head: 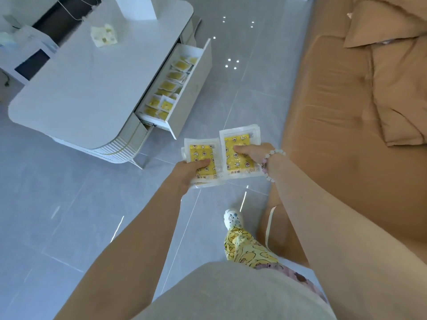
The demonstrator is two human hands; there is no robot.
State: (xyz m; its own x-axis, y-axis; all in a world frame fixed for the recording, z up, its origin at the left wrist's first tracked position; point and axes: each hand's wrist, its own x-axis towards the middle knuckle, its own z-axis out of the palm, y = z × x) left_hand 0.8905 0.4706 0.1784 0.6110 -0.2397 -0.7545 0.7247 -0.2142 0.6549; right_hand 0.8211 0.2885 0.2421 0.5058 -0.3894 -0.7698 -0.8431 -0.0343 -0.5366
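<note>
I stand on a grey tiled floor and hold yellow patterned packets in clear wrappers in both hands. My left hand point(188, 173) grips a small stack of packets point(202, 153) with its thumb on top. My right hand point(250, 153) pinches another packet point(238, 140) beside it, thumb pressed on its yellow face. The two bundles touch edge to edge. Ahead on the left, the open drawer point(196, 88) of a white coffee table point(92, 77) holds several more of the same packets in a row.
One more packet point(104, 35) lies on the tabletop, near a white box point(138, 6) at the far edge. A tan sofa point(346, 100) with a cushion point(388, 19) fills the right side. My foot in a white clog point(232, 219) stands between sofa and table.
</note>
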